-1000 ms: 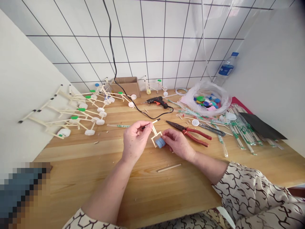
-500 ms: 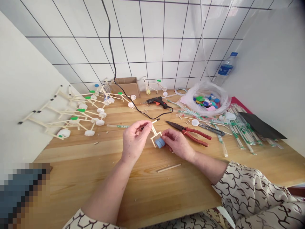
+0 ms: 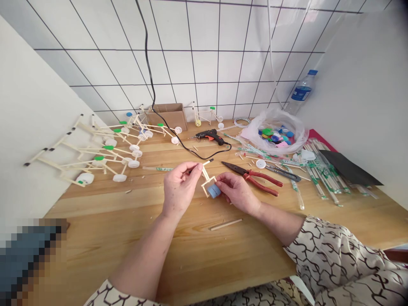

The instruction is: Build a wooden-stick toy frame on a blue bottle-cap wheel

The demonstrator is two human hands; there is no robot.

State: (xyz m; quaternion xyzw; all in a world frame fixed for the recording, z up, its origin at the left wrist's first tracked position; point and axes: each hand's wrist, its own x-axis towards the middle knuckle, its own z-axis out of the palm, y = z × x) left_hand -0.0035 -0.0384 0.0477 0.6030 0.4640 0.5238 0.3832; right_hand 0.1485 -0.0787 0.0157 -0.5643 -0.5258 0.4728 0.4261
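Between my hands is a small wooden stick frame (image 3: pixel 208 182), forked at its lower end and dark-tipped at the top crossbar. My left hand (image 3: pixel 181 187) pinches that crossbar between thumb and fingers. A blue bottle cap wheel (image 3: pixel 213 191) sits at the fork, and the fingertips of my right hand (image 3: pixel 237 192) are closed at its right side. Exactly what those right fingertips grip, the cap or the fork prong beside it, is partly hidden. A loose wooden stick (image 3: pixel 225 225) lies on the table below my hands.
Red-handled pliers (image 3: pixel 255 176), a grey utility knife (image 3: pixel 283 173) and wrapped chopsticks (image 3: pixel 328 170) lie to the right. Behind are a black glue gun (image 3: pixel 210 136) with its cable, and a bag of bottle caps (image 3: pixel 248 137). Several stick tricycles (image 3: pixel 95 158) stand at left.
Almost nothing differs. Both hands and the stick frame hold nearly the same place, and the blue cap appears slightly turned.
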